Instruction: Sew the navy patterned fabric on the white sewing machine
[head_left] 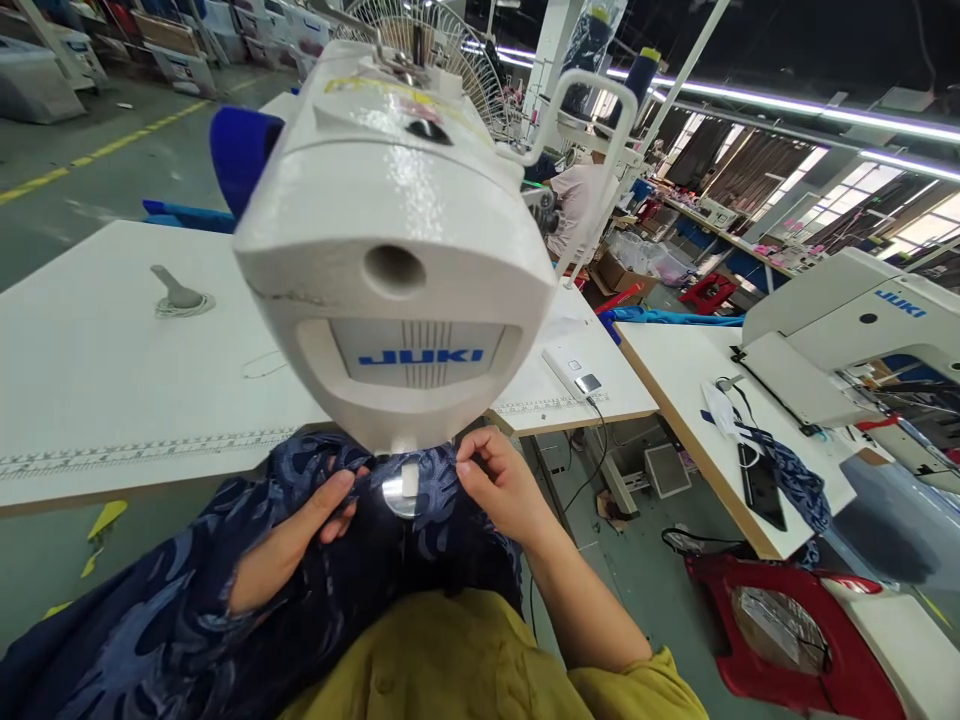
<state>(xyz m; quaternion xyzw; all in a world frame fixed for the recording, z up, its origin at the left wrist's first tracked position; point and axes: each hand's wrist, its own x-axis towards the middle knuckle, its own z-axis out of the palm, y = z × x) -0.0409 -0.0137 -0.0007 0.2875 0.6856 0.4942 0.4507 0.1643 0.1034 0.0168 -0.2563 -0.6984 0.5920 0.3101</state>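
A dark blue patterned garment (161,610) lies over my lap and reaches up under the white JUKI sewing machine head (405,220). My left hand (319,510) grips its fabric left of the machine's base, thumb on top; cloth surrounds the wrist. On the other side, my right hand (499,480) pinches the garment's edge between thumb and forefinger. Between the hands, a round shiny metal plate (401,492) shows at the machine's lower end, with fabric around it. The machine head hides the needle area from me.
White tabletops (112,340) with printed rulers flank the machine. A grey-white tool with coiled cord (180,293) lies left, a white control box (571,373) right. Further right are another JUKI machine (862,310), a phone (763,490) and a red stool (795,640). A person (577,205) sits behind.
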